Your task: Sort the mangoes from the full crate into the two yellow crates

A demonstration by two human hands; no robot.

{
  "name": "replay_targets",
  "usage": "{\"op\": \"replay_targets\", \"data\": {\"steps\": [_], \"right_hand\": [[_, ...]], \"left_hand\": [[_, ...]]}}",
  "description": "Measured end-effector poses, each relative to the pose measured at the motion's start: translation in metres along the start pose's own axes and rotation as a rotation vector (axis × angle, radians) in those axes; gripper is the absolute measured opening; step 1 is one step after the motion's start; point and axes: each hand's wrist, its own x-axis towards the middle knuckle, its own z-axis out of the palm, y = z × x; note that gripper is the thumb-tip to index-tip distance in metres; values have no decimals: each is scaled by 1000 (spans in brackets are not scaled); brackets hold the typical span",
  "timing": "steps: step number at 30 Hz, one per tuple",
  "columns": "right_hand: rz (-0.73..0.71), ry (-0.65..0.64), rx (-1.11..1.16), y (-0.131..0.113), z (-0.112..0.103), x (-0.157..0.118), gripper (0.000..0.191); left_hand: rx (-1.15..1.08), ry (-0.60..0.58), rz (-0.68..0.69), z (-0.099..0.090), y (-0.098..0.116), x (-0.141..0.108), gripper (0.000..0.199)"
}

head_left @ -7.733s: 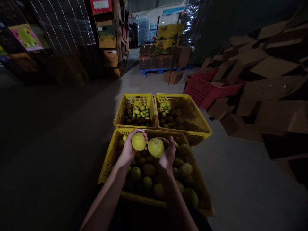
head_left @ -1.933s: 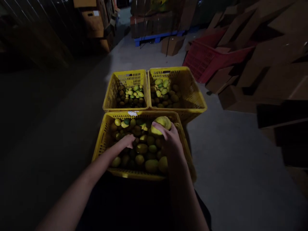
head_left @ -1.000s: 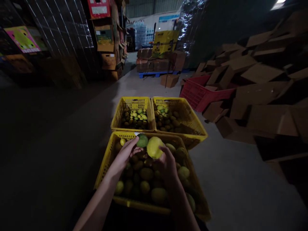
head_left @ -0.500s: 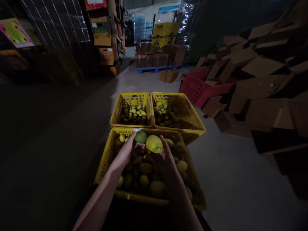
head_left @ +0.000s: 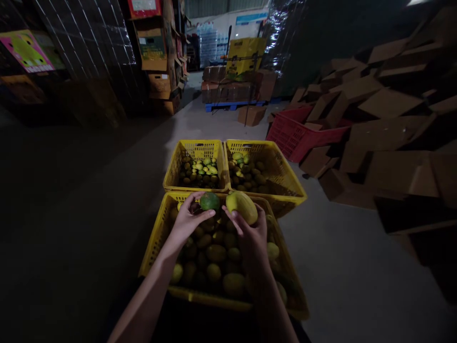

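A small dark green fruit (head_left: 209, 202) is held in my left hand (head_left: 192, 216), its thumb across the lower side. My right hand (head_left: 253, 226) grips a larger yellow-green fruit (head_left: 243, 206), tilted, with the thumb on its near side. Both hands are above the far part of the near yellow crate (head_left: 153, 240), which holds several yellow and green fruits (head_left: 216, 253). Beyond it, side by side, stand a left yellow crate (head_left: 173, 165) and a right yellow crate (head_left: 290, 181), both with smaller piles of fruit inside.
A red crate (head_left: 293, 138) and heaped cardboard boxes (head_left: 391, 102) lie at the right. Farther back, a blue pallet (head_left: 232, 105) bears cartons and a yellow box (head_left: 246, 55). Stacked boxes (head_left: 159, 83) stand at the back left. Grey floor surrounds the crates.
Both fruits have been turned in my hands. The yellow-green fruit has shifted right and up, away from the green one. My left thumb now shows over the green fruit's lower side.
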Motion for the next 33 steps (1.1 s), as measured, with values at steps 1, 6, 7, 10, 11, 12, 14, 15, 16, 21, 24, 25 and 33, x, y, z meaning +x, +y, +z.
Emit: {"op": "replay_targets", "data": {"steps": [1,6,7,10,11,12,14,15,16,21,24,25,33], "right_hand": [[14,21,-2,-3,1,-1,52],[25,-21,-99,-15,4,-3,49],[2,-46,-113,-16,4,-3,50],[-93,-110,-156,-15,2,-2,55],[-127,-114,-186,-13,1,-2,56],[-160,-107,-233,-11,0,-2,57],[-238,-69,-372,-5,-1,-3,59],[-282,-41,-442,-3,-1,-4,60],[-323,-16,-501,-1,-1,-5,60],[-412,48,-568,0,3,-8,60],[-378,71,-487,-4,5,-8,65],[-359,65,-441,-6,5,-8,69],[134,-2,-177,-21,3,-8,44]], "left_hand": [[1,-29,1,0,1,0,44],[-3,-72,43,-3,2,1,50],[9,-65,51,-5,2,1,51],[62,-63,73,-9,3,1,51],[82,-67,91,-9,3,0,51],[104,-70,116,-10,3,0,51],[148,-79,167,-9,3,-2,51],[167,-84,184,-8,2,-3,51],[184,-85,197,-8,2,-3,51],[219,-73,209,-5,-2,-4,50],[191,-76,174,-5,-1,-4,52],[173,-79,165,-4,0,-4,53],[-5,-119,-181,2,4,-3,47]]}}
